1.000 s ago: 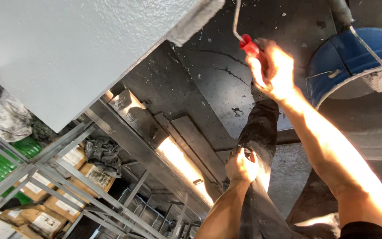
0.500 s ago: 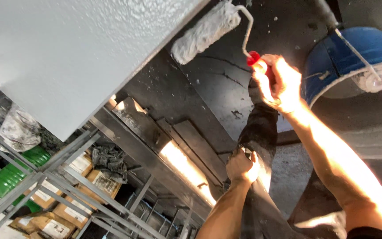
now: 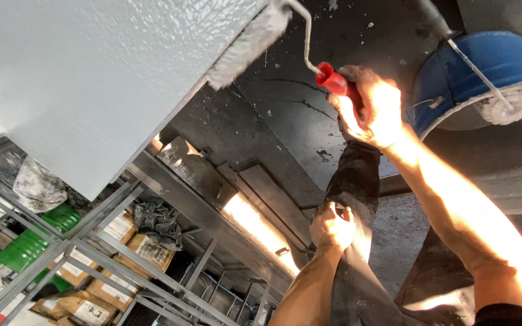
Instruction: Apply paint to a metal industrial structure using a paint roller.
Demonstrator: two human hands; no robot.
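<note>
Roller (image 3: pixel 249 43) above right hand (image 3: pixel 373 108) (left hand (image 3: pixel 331 226) on knee)

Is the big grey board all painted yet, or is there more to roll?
Most of the grey panel shows wet, stippled paint. The right hand holds the paint roller against its edge; the left hand rests on the person's knee. The blue bucket stands nearby. Whether the hidden top part is coated cannot be told.

Paint roller (image 3: pixel 249 43) against grey panel (image 3: pixel 92 78)
</note>
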